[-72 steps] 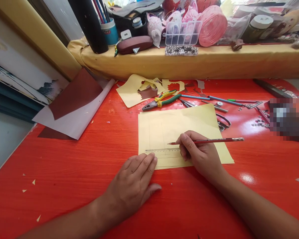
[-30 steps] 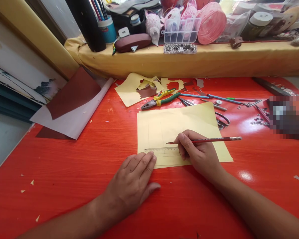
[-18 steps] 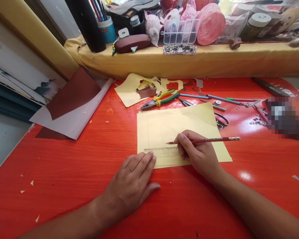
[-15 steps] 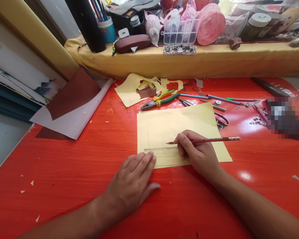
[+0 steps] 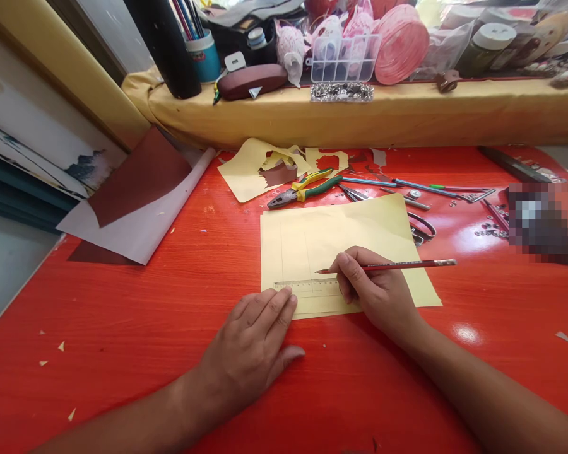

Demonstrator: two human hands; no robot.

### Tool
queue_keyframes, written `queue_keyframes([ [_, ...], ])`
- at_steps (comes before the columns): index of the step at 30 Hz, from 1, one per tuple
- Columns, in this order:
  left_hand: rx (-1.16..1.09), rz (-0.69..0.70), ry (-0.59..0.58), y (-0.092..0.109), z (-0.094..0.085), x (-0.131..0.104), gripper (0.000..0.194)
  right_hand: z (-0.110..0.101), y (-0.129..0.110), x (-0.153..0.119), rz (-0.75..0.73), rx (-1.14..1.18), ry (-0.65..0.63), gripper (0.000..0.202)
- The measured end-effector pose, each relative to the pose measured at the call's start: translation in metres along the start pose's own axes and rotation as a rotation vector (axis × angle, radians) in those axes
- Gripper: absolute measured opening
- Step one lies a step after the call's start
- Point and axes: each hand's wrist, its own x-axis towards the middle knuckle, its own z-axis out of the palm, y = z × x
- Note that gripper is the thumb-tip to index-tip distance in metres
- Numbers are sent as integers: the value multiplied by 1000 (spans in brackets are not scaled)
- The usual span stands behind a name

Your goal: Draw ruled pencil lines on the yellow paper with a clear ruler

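Observation:
Yellow paper sheets (image 5: 345,233) lie on the red table, with thin pencil lines drawn on the top one. A clear ruler (image 5: 305,285) rests across their lower part. My left hand (image 5: 258,337) lies flat, its fingertips on the ruler's lower left edge and the paper, thumb spread out. In my right hand (image 5: 373,290) is a dark red pencil (image 5: 407,265), pinched near its point, which is just above the ruler. That hand rests on the lower right of the paper and covers the ruler's right end.
Behind the paper are pliers (image 5: 305,189), cut yellow scraps (image 5: 246,170), pens and small metal parts. Brown and white sheets (image 5: 137,189) lie at the left. A cloth-covered ledge (image 5: 265,120) at the back holds a plastic box (image 5: 344,60) and other items.

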Motion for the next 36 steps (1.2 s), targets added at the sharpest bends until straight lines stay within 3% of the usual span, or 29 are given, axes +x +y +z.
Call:
queue_keyframes([
  [36, -2, 3, 3, 0, 0, 0, 53, 0, -2, -1, -9, -18, 3, 45],
])
